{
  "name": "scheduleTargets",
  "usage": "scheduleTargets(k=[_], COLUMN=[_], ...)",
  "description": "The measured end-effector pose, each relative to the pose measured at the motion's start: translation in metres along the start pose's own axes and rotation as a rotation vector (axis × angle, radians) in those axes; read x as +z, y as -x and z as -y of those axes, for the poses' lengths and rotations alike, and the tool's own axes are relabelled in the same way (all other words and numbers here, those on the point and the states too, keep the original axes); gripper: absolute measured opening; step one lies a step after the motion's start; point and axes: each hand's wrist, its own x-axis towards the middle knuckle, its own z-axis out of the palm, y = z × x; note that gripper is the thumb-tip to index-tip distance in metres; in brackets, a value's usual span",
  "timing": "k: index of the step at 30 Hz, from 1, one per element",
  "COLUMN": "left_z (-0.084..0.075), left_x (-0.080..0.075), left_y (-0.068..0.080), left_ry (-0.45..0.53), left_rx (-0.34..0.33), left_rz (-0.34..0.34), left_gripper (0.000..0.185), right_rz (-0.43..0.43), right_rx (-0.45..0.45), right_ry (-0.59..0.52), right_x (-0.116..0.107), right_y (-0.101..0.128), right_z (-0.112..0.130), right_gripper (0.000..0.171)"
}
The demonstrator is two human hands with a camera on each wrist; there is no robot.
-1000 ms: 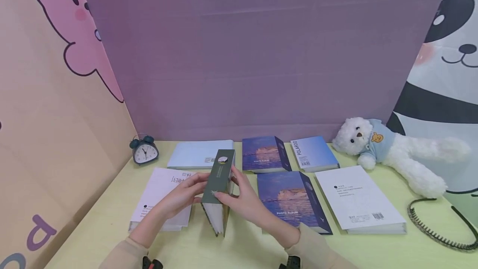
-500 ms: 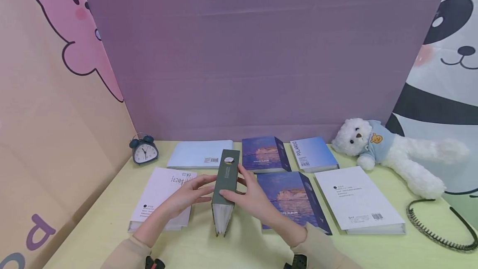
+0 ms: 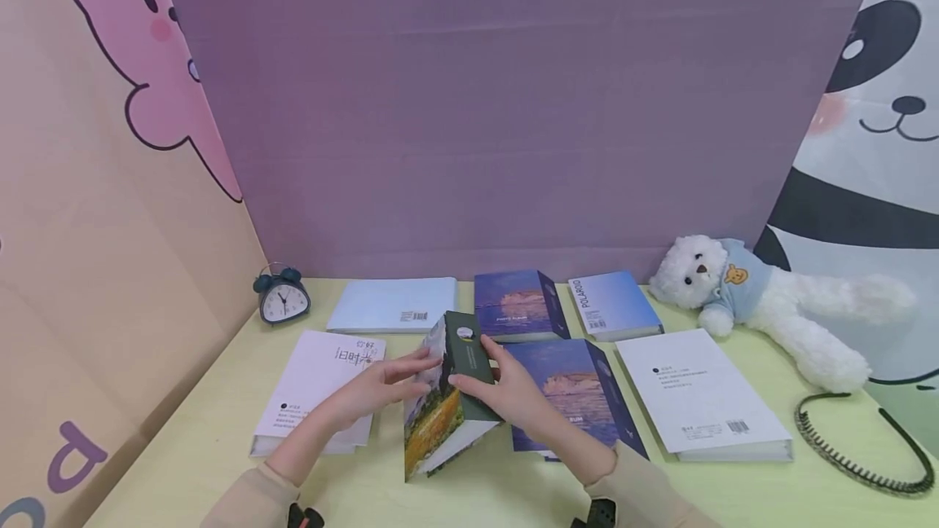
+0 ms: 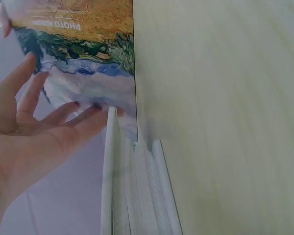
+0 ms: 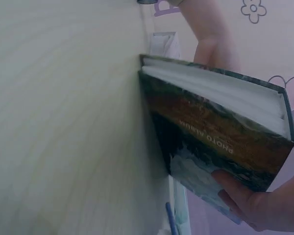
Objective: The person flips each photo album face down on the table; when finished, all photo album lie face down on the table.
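A thick photo album (image 3: pixel 433 430) with a dark green spine and a painted landscape cover stands spine up in the middle of the table, turned so its left cover shows in the head view. My right hand (image 3: pixel 524 402) grips it at the spine, thumb on top and fingers over the far side. The fingers of my left hand (image 3: pixel 367 389) rest loosely extended against the left cover. In the left wrist view, those fingertips lie along the painted cover (image 4: pixel 88 68). The right wrist view shows the album's white page edges (image 5: pixel 220 98) and its other cover.
Left of the album lies a white book (image 3: pixel 308 398). Two purple-blue albums (image 3: pixel 565 381) (image 3: pixel 513 300), a Polaroid album (image 3: pixel 616 304), a pale blue book (image 3: pixel 389 300) and another white book (image 3: pixel 704 398) lie around. An alarm clock (image 3: pixel 284 300), plush bear (image 3: pixel 748 292) and headband (image 3: pixel 858 463) sit outward.
The album first swings upright and slightly right, then turns so its painted left cover faces me more. The right hand moves right with it; the left hand follows along the cover.
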Motion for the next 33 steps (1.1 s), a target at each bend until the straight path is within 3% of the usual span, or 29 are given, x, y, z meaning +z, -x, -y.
scheduleTargets(k=[4, 11, 16, 27, 33], left_z=[0.001, 0.007, 0.008, 0.006, 0.005], left_x=[-0.002, -0.004, -0.006, -0.007, -0.006], left_y=[0.003, 0.005, 0.005, 0.003, 0.002], left_ry=[-0.025, -0.023, -0.026, -0.028, -0.030], left_rx=[-0.016, -0.082, -0.114, -0.123, -0.132], left_rz=[0.025, -0.044, -0.039, -0.019, -0.021], left_gripper=[0.050, 0.048, 0.047, 0.048, 0.048], right_rz=[0.034, 0.063, 0.062, 0.084, 0.067], right_rx=[0.020, 0.021, 0.017, 0.030, 0.021], right_ry=[0.027, 0.058, 0.105, 0.131, 0.247], right_x=[-0.002, 0.000, 0.000, -0.002, 0.000], right_y=[-0.003, -0.003, -0.004, -0.006, -0.006], right_z=[-0.006, -0.011, -0.014, -0.021, -0.026], right_gripper=[0.089, 0.081, 0.076, 0.074, 0.066])
